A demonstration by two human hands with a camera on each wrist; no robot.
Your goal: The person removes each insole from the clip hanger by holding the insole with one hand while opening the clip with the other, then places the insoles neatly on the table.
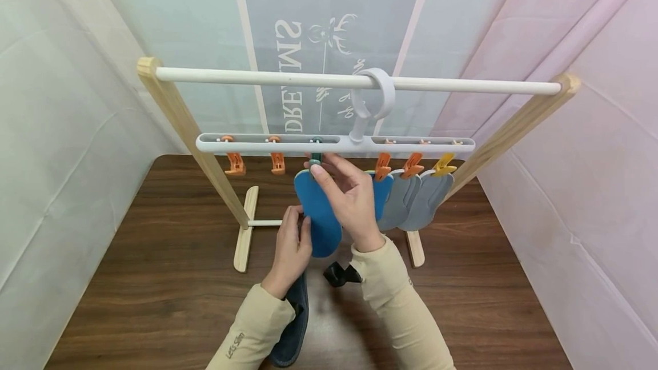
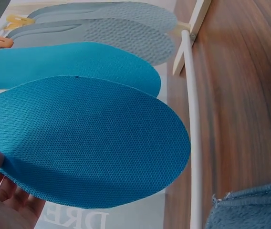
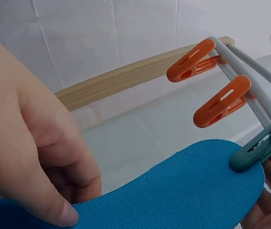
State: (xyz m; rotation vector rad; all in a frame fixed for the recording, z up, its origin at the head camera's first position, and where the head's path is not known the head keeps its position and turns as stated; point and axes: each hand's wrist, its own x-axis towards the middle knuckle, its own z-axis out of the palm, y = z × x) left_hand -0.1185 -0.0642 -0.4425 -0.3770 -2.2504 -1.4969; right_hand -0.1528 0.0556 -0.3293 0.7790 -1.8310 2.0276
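A blue insole [image 1: 321, 216] hangs at the middle of a white hanger [image 1: 303, 145], its top edge in the mouth of a teal clip [image 3: 254, 151]. My right hand [image 1: 353, 196] pinches that clip between thumb and fingers. Lower down, my left hand [image 1: 292, 244] pinches the long side edge of the same insole, thumb on the near face and fingers behind. In the left wrist view the insole's broad rounded end [image 2: 140, 152] sticks out free past the fingers. Close on the right hangs a second blue insole [image 1: 383, 193], held by an orange clip [image 1: 382, 167].
Two grey insoles [image 1: 430, 204] hang further right, from an orange clip [image 1: 413, 165] and a yellow clip [image 1: 444, 164]. Two orange clips [image 1: 235, 163] hang bare at left. The hanger hooks over a wooden rack's white bar [image 1: 257, 77]. A dark blue slipper [image 1: 290, 330] lies beneath my left arm.
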